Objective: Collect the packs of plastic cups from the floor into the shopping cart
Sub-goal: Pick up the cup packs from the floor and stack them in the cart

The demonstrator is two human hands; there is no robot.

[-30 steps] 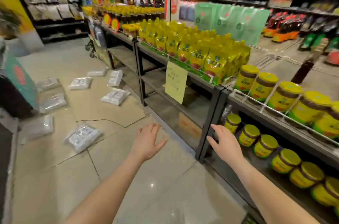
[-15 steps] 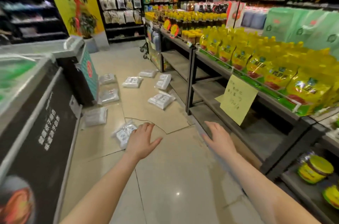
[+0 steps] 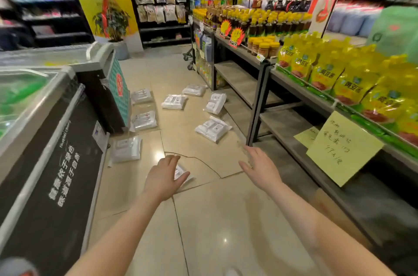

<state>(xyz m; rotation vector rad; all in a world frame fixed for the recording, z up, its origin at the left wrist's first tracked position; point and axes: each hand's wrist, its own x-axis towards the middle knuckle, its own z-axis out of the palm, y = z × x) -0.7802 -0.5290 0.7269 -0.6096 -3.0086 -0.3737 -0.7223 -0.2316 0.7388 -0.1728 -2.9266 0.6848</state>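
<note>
Several clear packs of plastic cups lie scattered on the beige tile floor. The nearest pack [image 3: 182, 174] is mostly hidden behind my left hand [image 3: 165, 177], which hovers over it with spread fingers and holds nothing. Other packs lie by the freezer [image 3: 126, 148], [image 3: 144, 120], and near the shelf [image 3: 212, 128], [image 3: 215, 102], [image 3: 174, 101]. My right hand [image 3: 262, 168] is stretched forward above the floor, open and empty. Part of a shopping cart [image 3: 189, 58] shows at the far end of the shelf.
A chest freezer [image 3: 45, 131] lines the left side of the aisle. On the right runs a black shelf rack [image 3: 257, 104] with yellow sauce pouches [image 3: 339, 76] and a yellow paper note [image 3: 341, 148]. The floor tile shows a crack [image 3: 199, 160].
The view has swung left and forward along the aisle. Both hands have moved forward, and my left hand now covers the nearest pack.
</note>
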